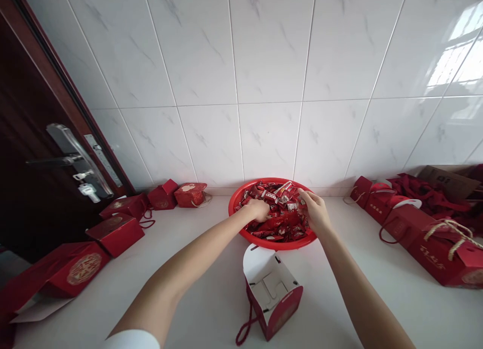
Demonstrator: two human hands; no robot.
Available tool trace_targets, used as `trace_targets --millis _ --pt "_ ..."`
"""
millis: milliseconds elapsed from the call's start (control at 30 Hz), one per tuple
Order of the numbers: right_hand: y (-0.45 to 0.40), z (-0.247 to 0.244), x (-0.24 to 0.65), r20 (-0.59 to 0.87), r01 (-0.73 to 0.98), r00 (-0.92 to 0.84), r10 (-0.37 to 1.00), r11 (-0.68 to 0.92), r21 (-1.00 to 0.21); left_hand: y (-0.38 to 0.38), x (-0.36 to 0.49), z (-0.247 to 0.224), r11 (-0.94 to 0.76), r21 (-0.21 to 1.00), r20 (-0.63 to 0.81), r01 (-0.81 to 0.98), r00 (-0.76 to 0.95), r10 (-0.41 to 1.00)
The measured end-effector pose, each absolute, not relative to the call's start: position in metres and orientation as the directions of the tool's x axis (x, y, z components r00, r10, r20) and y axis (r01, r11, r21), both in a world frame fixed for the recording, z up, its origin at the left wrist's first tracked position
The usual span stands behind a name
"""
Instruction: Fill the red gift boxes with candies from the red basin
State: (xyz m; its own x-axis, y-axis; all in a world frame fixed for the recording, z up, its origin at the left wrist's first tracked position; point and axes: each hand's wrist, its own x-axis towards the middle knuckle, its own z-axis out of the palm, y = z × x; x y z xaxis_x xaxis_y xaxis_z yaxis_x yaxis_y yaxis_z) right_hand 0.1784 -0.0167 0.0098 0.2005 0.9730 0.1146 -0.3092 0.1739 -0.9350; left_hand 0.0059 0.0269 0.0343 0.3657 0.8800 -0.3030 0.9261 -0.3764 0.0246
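Note:
A red plastic basket (274, 245) full of red-wrapped candies (284, 219) stands against the tiled wall. My left hand (258, 210) reaches into its left side, fingers curled down among the wrappers; what they grip is hidden. Over the right rim, my right hand (315, 211) has its thumb and fingers drawn together at the candies there, and I cannot make out what is between them. In front of the basket sits an open red gift box (274, 293), white inside with no candy visible in it, its red cord handle hanging at the left.
Several red gift boxes (162, 195) line the left side beside a dark door (33, 138) with keys in its lock. More red boxes (430, 238), some with rope handles, stand at the right. Behind them is a cardboard box (449, 180) near dark red material.

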Motion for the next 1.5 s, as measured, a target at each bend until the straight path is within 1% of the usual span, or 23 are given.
trace_targets --millis 100,200,400,533,633,800,1033,1167,1267,1367,1500 --pt "-0.015 0.008 0.179 0.125 -0.302 0.195 0.973 0.181 -0.936 0.023 0.01 0.034 -0.405 0.046 -0.359 0.913 0.394 0.846" --pt "-0.013 0.007 0.179 0.137 -0.302 0.192 0.972 0.191 -0.934 0.022 0.012 0.035 -0.422 0.042 -0.378 0.906 0.405 0.833" --pt "-0.017 0.01 0.177 0.137 -0.295 0.187 0.973 0.189 -0.937 0.026 0.021 0.027 -0.423 -0.067 -0.361 0.904 0.373 0.855" --pt "-0.018 0.011 0.177 0.134 -0.292 0.184 0.974 0.185 -0.939 0.031 0.029 0.021 -0.412 -0.132 -0.395 0.901 0.334 0.856" --pt "-0.017 0.009 0.177 0.135 -0.283 0.188 0.973 0.186 -0.941 0.035 0.035 0.02 -0.387 -0.152 -0.418 0.91 0.295 0.859" --pt "-0.017 0.01 0.176 0.134 -0.288 0.179 0.975 0.182 -0.94 0.037 0.035 0.02 -0.379 -0.113 -0.484 0.919 0.282 0.828" --pt "-0.019 0.011 0.176 0.129 -0.291 0.173 0.976 0.176 -0.94 0.034 0.029 0.016 -0.388 -0.067 -0.415 0.919 0.328 0.849" --pt "-0.017 0.009 0.177 0.131 -0.287 0.172 0.976 0.177 -0.941 0.036 0.027 0.018 -0.386 -0.01 -0.408 0.923 0.348 0.844" --pt "-0.015 0.007 0.178 0.136 -0.285 0.172 0.976 0.181 -0.941 0.041 0.021 0.023 -0.36 0.074 -0.419 0.93 0.357 0.835" --pt "-0.014 0.006 0.178 0.15 -0.275 0.171 0.974 0.194 -0.942 0.046 0.01 0.028 -0.322 0.201 -0.453 0.925 0.379 0.807" --pt "-0.015 0.008 0.177 0.173 -0.263 0.162 0.972 0.211 -0.941 0.047 -0.005 0.031 -0.271 0.426 -0.462 0.863 0.465 0.755"
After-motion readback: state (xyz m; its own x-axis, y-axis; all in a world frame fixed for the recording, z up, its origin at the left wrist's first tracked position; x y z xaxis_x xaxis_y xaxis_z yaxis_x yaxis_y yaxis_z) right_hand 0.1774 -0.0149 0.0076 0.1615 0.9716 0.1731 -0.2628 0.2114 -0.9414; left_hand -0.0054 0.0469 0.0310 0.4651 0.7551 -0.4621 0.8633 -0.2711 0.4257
